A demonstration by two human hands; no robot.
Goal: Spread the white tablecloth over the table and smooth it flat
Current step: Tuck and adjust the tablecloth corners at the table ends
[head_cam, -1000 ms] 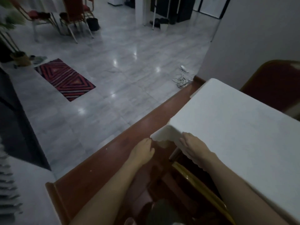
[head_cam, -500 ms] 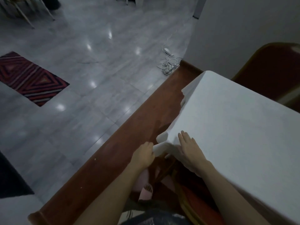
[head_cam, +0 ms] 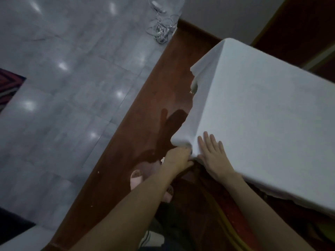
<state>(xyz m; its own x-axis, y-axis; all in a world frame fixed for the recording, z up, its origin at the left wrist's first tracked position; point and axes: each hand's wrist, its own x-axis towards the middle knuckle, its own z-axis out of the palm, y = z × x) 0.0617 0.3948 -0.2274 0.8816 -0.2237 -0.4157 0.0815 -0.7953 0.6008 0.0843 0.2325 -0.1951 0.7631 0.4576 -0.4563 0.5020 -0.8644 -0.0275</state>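
Right hand (head_cam: pixel 213 157) slid onto the tablecloth (head_cam: pixel 268 113) corner.
Fingers (head_cam: pixel 212 142) spread flat pin it while left hand (head_cam: pixel 178 157) pinches the overhang taut.

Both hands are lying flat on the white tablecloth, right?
Not quite. The head view shows only the right hand lying flat on the white tablecloth; the left hand grips its hanging corner with curled fingers.
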